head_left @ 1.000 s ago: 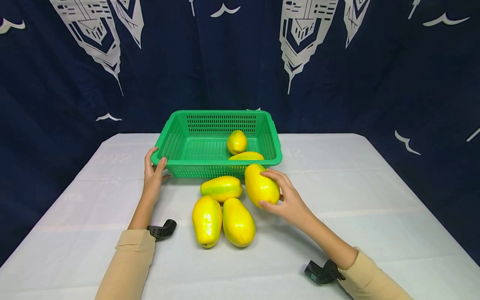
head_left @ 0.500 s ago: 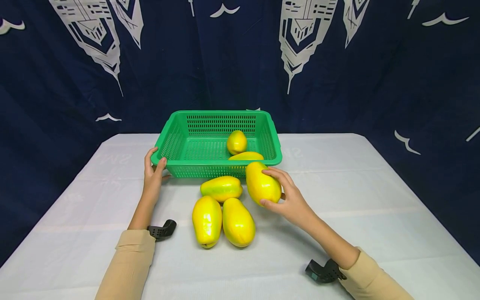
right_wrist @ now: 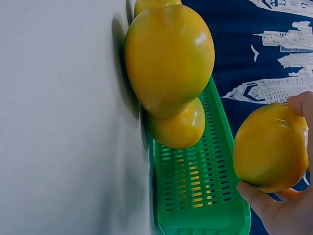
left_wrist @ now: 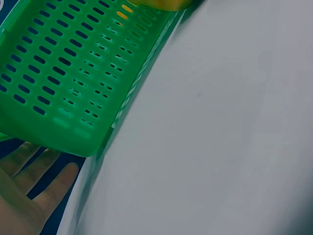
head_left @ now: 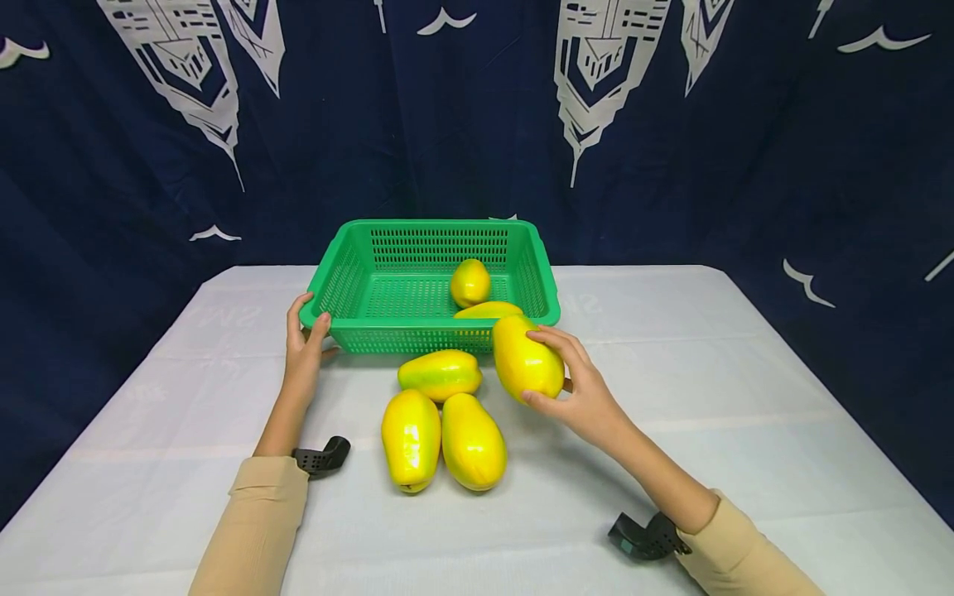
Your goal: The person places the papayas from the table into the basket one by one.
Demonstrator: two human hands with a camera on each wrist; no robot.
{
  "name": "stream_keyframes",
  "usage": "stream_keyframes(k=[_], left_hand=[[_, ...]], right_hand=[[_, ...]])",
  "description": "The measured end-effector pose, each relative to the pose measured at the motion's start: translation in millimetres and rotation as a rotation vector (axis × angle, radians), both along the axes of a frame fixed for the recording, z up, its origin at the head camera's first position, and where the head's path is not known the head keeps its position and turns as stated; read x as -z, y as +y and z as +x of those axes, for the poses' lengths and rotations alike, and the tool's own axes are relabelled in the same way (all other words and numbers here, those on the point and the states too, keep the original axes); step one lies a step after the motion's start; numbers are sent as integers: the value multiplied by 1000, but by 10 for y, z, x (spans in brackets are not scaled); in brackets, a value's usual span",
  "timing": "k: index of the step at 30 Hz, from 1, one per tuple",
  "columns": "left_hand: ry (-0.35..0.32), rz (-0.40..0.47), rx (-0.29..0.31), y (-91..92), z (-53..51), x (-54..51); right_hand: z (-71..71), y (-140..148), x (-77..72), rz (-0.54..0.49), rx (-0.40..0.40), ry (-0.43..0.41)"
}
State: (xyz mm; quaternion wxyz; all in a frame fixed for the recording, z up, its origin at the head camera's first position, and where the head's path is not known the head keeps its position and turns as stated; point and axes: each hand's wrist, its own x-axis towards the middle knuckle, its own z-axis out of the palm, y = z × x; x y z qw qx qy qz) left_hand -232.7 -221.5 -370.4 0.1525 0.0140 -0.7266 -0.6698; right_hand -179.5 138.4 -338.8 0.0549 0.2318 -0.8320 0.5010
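Note:
In the head view my right hand (head_left: 577, 385) holds a yellow papaya (head_left: 527, 358) by its right side, thumb below and fingers above. This papaya is raised off the table in front of the green basket (head_left: 387, 338), overlapping its front rim. The right wrist view shows the same papaya (right_wrist: 271, 147) between thumb and fingers. My left hand (head_left: 301, 352) grips the basket's front left corner, thumb on the front rim; in the left wrist view several fingers (left_wrist: 51, 188) reach past the corner. Two papayas are in the basket, one upright-looking (head_left: 470, 283), the other (head_left: 490, 310) partly hidden by the front wall.
Three more papayas lie on the white-covered table (head_left: 186, 430): one sideways (head_left: 440, 374) just before the basket, two (head_left: 411, 440) pointing towards me. A dark blue patterned curtain (head_left: 477, 124) hangs behind the table. Each wrist carries a black camera (head_left: 324, 457).
My right hand has lifted the papaya slightly, up and to the right, towards the basket's front rim. The left hand, the basket and the other papayas have stayed in place.

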Motion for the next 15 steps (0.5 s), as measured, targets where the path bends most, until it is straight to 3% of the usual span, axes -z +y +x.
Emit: stream_keyframes(k=[10,15], left_hand=[[1,-18,2,51,67,-75],[-4,-19,-4,42,47,-66]], right_hand=[[-1,18,-23,-6,4,7],[-5,30,-38,-2,13,13]])
